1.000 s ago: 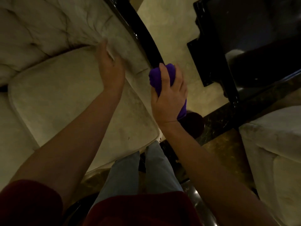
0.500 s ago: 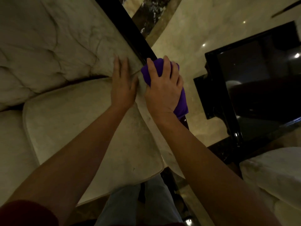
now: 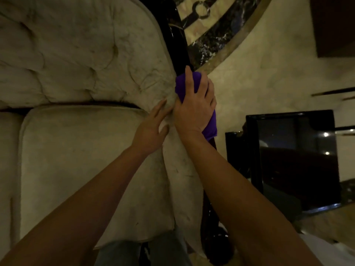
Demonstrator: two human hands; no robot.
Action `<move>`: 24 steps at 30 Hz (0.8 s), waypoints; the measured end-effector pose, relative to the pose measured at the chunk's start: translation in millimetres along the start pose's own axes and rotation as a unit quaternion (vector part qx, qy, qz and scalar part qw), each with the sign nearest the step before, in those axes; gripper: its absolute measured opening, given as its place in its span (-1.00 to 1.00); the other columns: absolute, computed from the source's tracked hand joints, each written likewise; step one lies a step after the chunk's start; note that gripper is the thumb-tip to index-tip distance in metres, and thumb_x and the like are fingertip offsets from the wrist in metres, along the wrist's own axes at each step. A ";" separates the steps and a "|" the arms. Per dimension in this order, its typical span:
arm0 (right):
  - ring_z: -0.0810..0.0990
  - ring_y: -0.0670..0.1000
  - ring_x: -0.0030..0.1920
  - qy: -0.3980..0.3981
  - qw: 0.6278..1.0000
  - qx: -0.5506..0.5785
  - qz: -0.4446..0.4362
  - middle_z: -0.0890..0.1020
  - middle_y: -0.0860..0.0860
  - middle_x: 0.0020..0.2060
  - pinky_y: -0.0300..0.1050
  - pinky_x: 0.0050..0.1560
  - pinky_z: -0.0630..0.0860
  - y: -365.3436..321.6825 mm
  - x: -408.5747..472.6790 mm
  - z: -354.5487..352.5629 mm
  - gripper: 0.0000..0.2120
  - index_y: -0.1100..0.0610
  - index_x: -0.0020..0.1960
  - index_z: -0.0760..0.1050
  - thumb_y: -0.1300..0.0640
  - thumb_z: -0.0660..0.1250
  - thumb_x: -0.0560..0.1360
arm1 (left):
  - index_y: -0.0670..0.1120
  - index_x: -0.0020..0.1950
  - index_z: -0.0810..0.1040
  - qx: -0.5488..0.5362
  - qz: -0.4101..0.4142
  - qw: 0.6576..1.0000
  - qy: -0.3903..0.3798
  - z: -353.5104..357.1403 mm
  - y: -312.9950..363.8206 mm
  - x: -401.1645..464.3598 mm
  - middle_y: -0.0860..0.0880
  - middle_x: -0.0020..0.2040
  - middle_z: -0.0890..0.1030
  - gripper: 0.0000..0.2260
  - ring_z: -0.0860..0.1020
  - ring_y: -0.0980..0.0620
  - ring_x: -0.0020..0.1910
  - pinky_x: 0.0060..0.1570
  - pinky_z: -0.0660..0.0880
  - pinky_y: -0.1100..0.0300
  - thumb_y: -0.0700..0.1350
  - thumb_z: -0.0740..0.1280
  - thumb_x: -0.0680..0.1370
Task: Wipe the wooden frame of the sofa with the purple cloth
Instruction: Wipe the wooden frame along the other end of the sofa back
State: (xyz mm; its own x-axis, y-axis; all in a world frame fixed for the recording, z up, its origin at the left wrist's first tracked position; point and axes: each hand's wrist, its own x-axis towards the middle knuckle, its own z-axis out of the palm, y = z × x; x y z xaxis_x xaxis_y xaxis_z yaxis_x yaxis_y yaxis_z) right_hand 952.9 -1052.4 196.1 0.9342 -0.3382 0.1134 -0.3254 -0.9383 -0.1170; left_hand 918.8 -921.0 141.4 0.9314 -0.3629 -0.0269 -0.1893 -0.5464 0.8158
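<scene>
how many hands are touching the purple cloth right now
1. Only the right hand grips the purple cloth against the dark wooden frame. The left hand rests open on the cream upholstery beside it, not on the cloth.

Single head-worn view, looking steeply down from above and close to the sofa (image 3: pixel 76 73), its armrest running up mid-frame; floor (image 3: pixel 259 73) to the sofa's right.

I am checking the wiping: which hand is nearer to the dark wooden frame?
Right. The right hand presses the purple cloth onto the dark wooden frame; the left hand rests beside it on the pale upholstery.
</scene>
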 end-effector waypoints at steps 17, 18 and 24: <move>0.38 0.20 0.52 0.096 0.975 0.186 -0.079 0.47 0.09 0.51 0.21 0.48 0.29 -126.2 150.6 -44.5 -0.49 0.04 0.57 0.39 -0.14 0.07 0.70 | -0.07 0.61 0.23 0.215 -0.097 0.961 0.148 -131.1 15.7 113.3 -0.15 0.65 0.11 -0.29 0.03 -0.17 0.63 0.55 0.12 -0.14 -0.06 0.34 0.47; 0.38 0.18 0.52 0.089 0.976 0.175 -0.099 0.49 0.07 0.50 0.19 0.48 0.27 -132.7 157.7 -46.6 -0.52 0.02 0.56 0.41 -0.12 0.09 0.71 | -0.07 0.60 0.24 0.216 -0.096 0.962 0.135 -137.3 18.1 112.2 -0.15 0.65 0.11 -0.31 0.04 -0.16 0.63 0.55 0.13 -0.12 -0.06 0.35 0.48; 0.47 0.15 0.41 0.050 0.970 0.207 -0.115 0.60 0.02 0.37 0.22 0.38 0.36 -164.1 180.9 -55.5 -0.56 -0.02 0.41 0.53 -0.08 0.15 0.60 | -0.15 0.19 0.66 0.107 -0.050 0.985 0.123 -229.7 47.4 94.3 -0.14 0.24 0.63 -0.75 0.59 -0.14 0.22 0.18 0.53 -0.06 -0.22 0.36 0.53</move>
State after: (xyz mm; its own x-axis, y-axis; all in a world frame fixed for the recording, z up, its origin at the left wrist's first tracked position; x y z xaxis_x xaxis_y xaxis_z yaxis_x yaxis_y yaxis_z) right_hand 1167.2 -963.7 290.5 0.9494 -0.1485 0.2768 -0.0044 -0.8875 -0.4609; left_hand 1069.1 -807.8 310.2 0.9910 -0.1189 0.0608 -0.1286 -0.7267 0.6748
